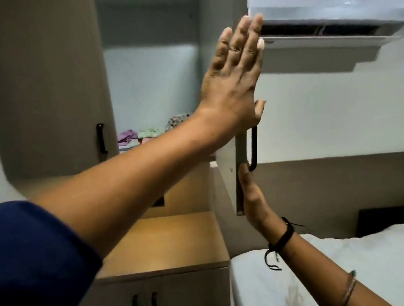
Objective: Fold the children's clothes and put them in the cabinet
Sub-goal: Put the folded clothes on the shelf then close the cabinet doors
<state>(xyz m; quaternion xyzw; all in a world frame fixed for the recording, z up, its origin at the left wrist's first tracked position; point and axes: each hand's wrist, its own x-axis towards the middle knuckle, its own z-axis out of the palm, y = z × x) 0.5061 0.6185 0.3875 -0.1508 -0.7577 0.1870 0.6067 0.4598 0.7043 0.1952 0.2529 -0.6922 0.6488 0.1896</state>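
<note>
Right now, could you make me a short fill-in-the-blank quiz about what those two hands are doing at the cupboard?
1. Both flat hands, left hand and right hand, press the beige cabinet door with the ____ bar handle.
2. Folded pastel clothes lie ____ the cabinet.
3. The black cord bracelet circles the ____ wrist.

Missing: black; inside; right

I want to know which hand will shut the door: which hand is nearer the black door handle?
Right. The right hand has fingertips touching the black door handle's lower end; the left hand lies flat on the cabinet door above it.
</note>
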